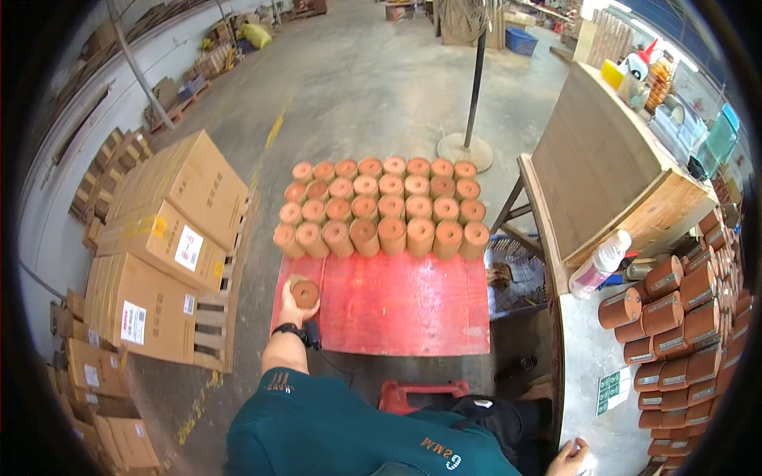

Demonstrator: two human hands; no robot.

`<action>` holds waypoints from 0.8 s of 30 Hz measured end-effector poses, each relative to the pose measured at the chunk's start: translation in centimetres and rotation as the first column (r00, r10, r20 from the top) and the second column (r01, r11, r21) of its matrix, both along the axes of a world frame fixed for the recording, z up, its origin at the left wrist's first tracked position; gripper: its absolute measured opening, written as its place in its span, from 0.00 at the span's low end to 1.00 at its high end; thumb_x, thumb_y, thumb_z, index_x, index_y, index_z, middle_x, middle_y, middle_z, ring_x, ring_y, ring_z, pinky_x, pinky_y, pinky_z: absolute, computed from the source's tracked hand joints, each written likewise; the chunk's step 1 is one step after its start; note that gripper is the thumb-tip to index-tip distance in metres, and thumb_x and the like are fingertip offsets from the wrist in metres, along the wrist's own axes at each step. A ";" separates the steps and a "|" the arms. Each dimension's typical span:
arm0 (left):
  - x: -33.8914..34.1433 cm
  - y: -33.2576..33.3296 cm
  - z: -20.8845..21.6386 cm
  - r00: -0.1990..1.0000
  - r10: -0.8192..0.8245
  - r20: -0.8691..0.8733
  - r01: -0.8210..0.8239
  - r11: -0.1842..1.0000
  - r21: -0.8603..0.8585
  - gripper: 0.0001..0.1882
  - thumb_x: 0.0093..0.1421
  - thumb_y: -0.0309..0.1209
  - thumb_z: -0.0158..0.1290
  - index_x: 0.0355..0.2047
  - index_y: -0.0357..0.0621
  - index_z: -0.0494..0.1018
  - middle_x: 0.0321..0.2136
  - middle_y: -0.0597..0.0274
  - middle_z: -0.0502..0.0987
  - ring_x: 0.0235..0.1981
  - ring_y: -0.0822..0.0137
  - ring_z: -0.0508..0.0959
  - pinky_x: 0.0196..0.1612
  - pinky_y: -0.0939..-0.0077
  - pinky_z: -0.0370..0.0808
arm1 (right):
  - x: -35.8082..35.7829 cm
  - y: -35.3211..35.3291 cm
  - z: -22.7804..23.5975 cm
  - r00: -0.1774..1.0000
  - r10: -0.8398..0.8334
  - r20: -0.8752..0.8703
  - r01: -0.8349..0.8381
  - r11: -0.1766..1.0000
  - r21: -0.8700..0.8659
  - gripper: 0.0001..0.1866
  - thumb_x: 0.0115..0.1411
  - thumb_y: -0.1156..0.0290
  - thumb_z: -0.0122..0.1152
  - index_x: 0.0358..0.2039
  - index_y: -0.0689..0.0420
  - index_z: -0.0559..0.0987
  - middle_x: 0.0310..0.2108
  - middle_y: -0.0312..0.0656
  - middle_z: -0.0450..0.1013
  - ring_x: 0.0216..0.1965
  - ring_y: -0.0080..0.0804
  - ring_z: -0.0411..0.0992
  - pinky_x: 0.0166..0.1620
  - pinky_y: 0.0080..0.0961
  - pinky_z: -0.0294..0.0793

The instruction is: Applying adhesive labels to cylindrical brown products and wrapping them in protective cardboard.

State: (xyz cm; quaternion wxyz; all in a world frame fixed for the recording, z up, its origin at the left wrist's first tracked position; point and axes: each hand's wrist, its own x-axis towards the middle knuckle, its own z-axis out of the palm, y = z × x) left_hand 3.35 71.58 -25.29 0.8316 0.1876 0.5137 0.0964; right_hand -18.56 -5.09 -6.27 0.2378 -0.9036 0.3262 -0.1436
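My left hand [290,305] is wrapped round a terracotta pot [305,293], a brown-red cylinder with a round hole in its top face. It holds the pot at the left edge of a red board [413,305]. Just beyond, several rows of similar terracotta pots [391,236] stand upright, packed side by side. At the lower right, my right hand [568,460] rests on a pale metal tabletop [583,357], its visible fingers apart and part of it cut off. A green-and-white sticker sheet [612,392] lies farther up that tabletop.
More labelled pots [663,309] lie stacked on their sides along the right. A white bottle [601,264] stands by a big wooden box [619,159]. Cartons [159,293] sit on a pallet at left. A black pole [476,87] rises behind the board; a red stool [397,394] is below.
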 end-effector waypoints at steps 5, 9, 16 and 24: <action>1.3 1.9 0.0 0.999 -0.054 -0.006 0.054 0.997 0.056 0.27 0.61 0.63 0.55 0.53 0.64 0.76 0.54 0.65 0.78 0.55 0.53 0.76 0.52 0.40 0.79 | 0.1 -1.0 -1.8 0.999 -0.035 -0.028 0.033 0.998 -0.055 0.17 0.68 0.63 0.61 0.48 0.64 0.81 0.36 0.53 0.81 0.38 0.44 0.80 0.44 0.39 0.80; 1.4 3.3 -0.7 0.992 -0.123 0.027 0.115 0.972 0.202 0.30 0.62 0.63 0.51 0.57 0.63 0.74 0.56 0.64 0.77 0.56 0.52 0.76 0.51 0.36 0.78 | -0.8 -3.2 -3.6 0.979 0.145 0.145 -0.111 0.970 -0.218 0.15 0.72 0.65 0.61 0.51 0.64 0.80 0.35 0.44 0.76 0.32 0.29 0.70 0.35 0.27 0.71; 3.3 2.2 1.9 0.951 0.276 -0.141 -0.255 0.955 0.152 0.38 0.65 0.66 0.45 0.66 0.58 0.66 0.65 0.53 0.69 0.64 0.45 0.70 0.61 0.31 0.71 | -1.9 -5.1 -4.6 0.997 0.068 0.018 -0.060 0.952 -0.301 0.16 0.72 0.62 0.62 0.48 0.63 0.81 0.33 0.44 0.76 0.30 0.32 0.66 0.34 0.29 0.69; 3.7 3.9 0.8 0.963 0.237 -0.126 -0.208 0.955 0.210 0.40 0.65 0.69 0.45 0.69 0.61 0.64 0.69 0.58 0.66 0.64 0.47 0.70 0.63 0.37 0.71 | -2.2 -8.9 -7.1 1.000 -0.019 0.014 0.022 0.984 -0.179 0.15 0.71 0.61 0.62 0.46 0.62 0.81 0.32 0.42 0.75 0.30 0.29 0.66 0.32 0.30 0.67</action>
